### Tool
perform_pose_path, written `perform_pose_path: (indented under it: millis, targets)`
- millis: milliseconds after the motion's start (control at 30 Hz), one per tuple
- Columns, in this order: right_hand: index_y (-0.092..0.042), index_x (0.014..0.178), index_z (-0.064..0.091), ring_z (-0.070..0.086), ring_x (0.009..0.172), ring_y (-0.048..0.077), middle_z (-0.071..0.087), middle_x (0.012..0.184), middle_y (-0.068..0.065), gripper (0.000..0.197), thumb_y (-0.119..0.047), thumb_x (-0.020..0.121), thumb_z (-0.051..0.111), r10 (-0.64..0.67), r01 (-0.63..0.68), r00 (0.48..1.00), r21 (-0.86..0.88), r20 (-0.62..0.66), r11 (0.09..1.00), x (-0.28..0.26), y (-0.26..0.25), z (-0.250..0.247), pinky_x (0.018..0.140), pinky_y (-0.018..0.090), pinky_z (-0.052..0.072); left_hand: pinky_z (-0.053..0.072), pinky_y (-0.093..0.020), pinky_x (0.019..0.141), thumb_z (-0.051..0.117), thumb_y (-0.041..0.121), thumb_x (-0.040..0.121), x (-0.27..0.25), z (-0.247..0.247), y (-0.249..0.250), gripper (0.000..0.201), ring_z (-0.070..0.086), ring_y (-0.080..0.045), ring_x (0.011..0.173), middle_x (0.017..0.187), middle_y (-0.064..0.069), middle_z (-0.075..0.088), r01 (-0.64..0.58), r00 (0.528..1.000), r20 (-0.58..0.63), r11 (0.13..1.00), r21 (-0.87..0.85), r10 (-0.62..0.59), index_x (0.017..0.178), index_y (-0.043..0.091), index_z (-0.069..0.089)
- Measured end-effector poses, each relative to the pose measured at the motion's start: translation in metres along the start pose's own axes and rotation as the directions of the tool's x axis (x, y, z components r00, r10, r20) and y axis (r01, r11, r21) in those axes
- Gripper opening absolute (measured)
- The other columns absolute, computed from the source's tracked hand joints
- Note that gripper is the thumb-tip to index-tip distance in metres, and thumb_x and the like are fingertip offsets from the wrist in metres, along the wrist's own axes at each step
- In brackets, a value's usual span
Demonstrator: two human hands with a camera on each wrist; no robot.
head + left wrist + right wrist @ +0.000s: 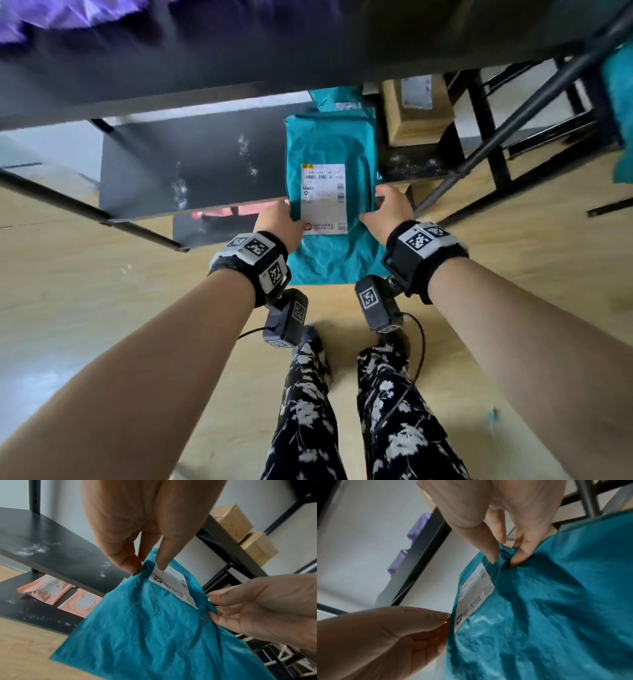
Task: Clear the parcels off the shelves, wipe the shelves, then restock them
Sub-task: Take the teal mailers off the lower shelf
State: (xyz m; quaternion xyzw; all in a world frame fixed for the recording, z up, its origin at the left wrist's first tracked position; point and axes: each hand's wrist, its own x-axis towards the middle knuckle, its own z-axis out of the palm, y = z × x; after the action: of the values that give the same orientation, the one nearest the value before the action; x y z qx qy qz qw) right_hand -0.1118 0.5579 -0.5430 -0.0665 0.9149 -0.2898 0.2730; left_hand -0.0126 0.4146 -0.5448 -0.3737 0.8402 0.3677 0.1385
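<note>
A teal plastic parcel (330, 154) with a white shipping label (323, 198) lies half on the black shelf (191, 161), its near end hanging over the front edge. My left hand (279, 221) pinches its left edge, thumb on the label (173, 584), fingers under the teal parcel (154, 635). Its right edge is pinched by my right hand (387, 209), thumb and fingers creasing the teal parcel (556, 608). A second teal parcel (337, 97) lies behind it.
White dust specks mark the black shelf (51, 547). Cardboard boxes (414, 109) sit to the right of the parcels. Two pink parcels (60, 595) lie on the lower shelf. Purple parcels (51, 17) rest on the shelf above. A slanted metal strut (513, 123) crosses at right.
</note>
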Motion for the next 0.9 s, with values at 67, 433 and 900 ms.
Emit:
perform_pose_path:
  millis: [67,433,900]
  targets:
    - [-0.010,0.128,0.052,0.051,0.118,0.026,0.055,0.130,0.008,0.043,-0.013,0.086,0.062,0.001,-0.001,1.000,0.008,-0.009,1.000,-0.019,0.012,-0.020,0.092,0.027,0.041,0.047,-0.030,0.071,0.052,0.015,0.090,-0.022,0.006,0.016,0.026,0.059,-0.027,0.087,0.104,-0.013,0.066,-0.024,1.000,0.017,0.999,0.028,0.024,0.108,0.001,0.064]
    - [-0.005,0.118,0.061,0.058,0.109,0.029,0.063,0.120,0.010,0.033,-0.010,0.086,0.059,-0.002,0.005,0.998,0.058,-0.058,0.998,-0.083,0.136,-0.148,0.091,0.030,0.047,0.038,-0.027,0.066,0.052,0.006,0.084,-0.133,0.085,0.150,0.022,0.053,-0.024,0.079,0.093,-0.013,0.065,-0.119,0.992,-0.024,0.992,0.052,0.120,0.100,0.002,0.067]
    - [-0.001,0.106,0.064,0.060,0.101,0.030,0.067,0.107,0.013,0.024,-0.005,0.083,0.058,-0.072,0.096,0.950,0.066,-0.304,0.993,-0.064,0.201,-0.352,0.086,0.033,0.048,0.041,-0.027,0.062,0.055,0.010,0.082,-0.159,0.131,0.354,0.020,0.059,-0.026,0.080,0.091,-0.009,0.063,-0.344,0.936,-0.067,0.938,0.037,0.346,0.099,0.003,0.063]
